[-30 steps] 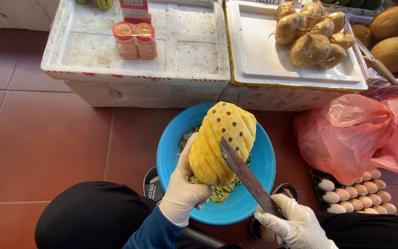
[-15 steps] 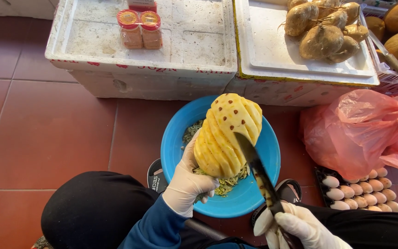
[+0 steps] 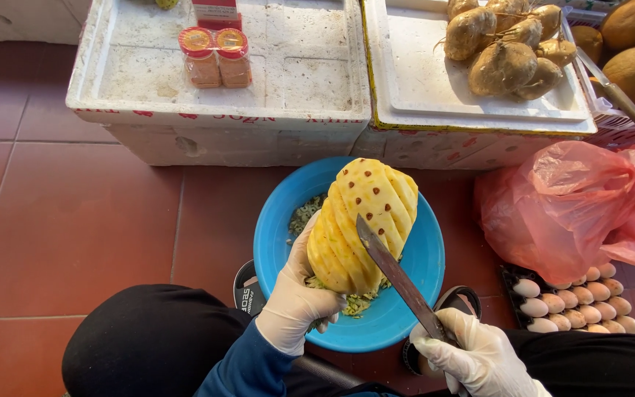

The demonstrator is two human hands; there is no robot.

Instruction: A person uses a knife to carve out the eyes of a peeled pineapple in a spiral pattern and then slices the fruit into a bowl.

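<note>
Both hands still grip: left hand [image 3: 299,298] pineapple [image 3: 361,224], right hand [image 3: 472,356] knife [image 3: 398,276], blade now touching it

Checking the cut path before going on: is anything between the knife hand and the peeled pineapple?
Nothing visible. The right hand holds the long knife, whose blade already lies against the peeled yellow pineapple. The left hand grips the fruit's lower end over the round blue plastic bowl, beside the blade rather than under it.

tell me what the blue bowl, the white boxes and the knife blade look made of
Blue bowl: probably plastic, with a smooth, evenly coloured, slightly glossy wall. White boxes: likely foam, matte and grainy, thick-walled, with dented, scuffed edges. Knife blade: seemingly metal, thin, grey, with a dull sheen.
</note>
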